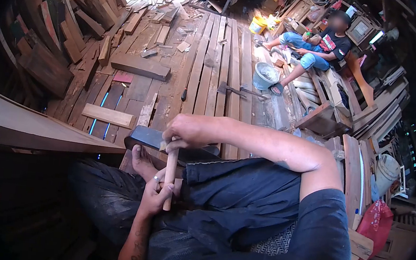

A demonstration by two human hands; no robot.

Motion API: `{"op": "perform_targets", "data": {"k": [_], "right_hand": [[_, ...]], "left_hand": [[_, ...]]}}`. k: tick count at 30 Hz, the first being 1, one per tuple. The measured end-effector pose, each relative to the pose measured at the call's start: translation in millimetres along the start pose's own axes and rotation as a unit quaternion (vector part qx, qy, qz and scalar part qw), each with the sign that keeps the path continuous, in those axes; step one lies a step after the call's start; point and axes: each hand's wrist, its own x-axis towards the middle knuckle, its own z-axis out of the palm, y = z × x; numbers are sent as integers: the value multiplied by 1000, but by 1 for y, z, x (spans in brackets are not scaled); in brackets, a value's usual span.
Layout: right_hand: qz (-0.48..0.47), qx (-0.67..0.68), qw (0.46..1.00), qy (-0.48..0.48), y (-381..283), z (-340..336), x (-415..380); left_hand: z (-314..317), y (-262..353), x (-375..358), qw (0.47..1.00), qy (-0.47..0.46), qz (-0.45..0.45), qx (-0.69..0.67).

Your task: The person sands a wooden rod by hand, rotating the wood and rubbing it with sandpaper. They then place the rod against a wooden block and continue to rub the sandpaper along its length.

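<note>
A pale, rounded wooden stick [170, 176] stands nearly upright in front of my lap. My left hand [154, 197], with a ring on one finger, is closed round its lower part. Reaching across from the right, my right hand [188, 130] has its fingers curled down on the stick's upper end. A small pale edge shows under those fingertips; I cannot tell what it is. Just beyond the stick lies a dark block [146, 137], partly covered by the right hand. My bare foot [142, 163] rests against its near side.
A short plank [108, 115] and a thick beam [140, 67] lie ahead on the slatted floor. A hatchet-like tool [229, 89] lies near a grey bucket [265, 76]. Another person [321, 45] sits at the back right. Stacked boards [72, 26] line the left, with a long curved board [43, 126] nearby.
</note>
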Motion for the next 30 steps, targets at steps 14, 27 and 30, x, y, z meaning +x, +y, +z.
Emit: {"op": "perform_targets", "data": {"k": [14, 27, 30], "right_hand": [[59, -105, 989, 84, -1, -2, -9], [57, -118, 991, -5, -28, -12, -13], [42, -101, 994, 0, -20, -10, -12]], "left_hand": [[0, -4, 3, 1000, 15, 11, 12], [0, -7, 3, 1000, 12, 12, 13], [-1, -7, 2, 1000, 11, 9, 7]]}}
